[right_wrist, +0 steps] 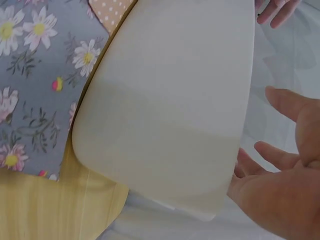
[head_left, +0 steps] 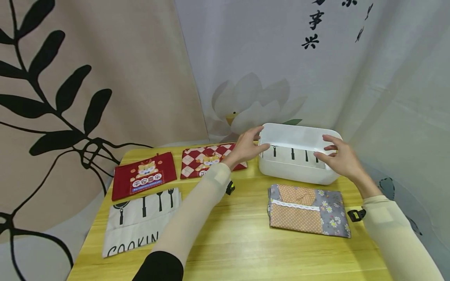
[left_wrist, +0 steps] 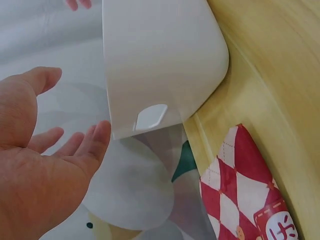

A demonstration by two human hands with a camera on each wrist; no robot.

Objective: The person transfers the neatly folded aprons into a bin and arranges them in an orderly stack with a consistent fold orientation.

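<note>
A white plastic bin (head_left: 295, 170) stands at the back right of the table. Inside it lies a white cloth (head_left: 299, 157) printed with black utensils. My left hand (head_left: 247, 145) is at the bin's left end, fingers spread and thumb over the rim. At the opposite end is my right hand (head_left: 342, 158), also with spread fingers, its thumb reaching over the bin's inside. Both wrist views show fingertips right at the bin's edge and palms apart from its wall. In front of the bin lies a folded grey floral cloth (head_left: 335, 214) with an orange dotted panel.
Folded on the left of the wooden table (head_left: 232, 249) are a dark red cloth (head_left: 121, 183), a red-and-white checked cloth (head_left: 190, 166) and a white cloth with black lettering (head_left: 130, 230). Printed curtains (head_left: 140, 78) hang right behind the table.
</note>
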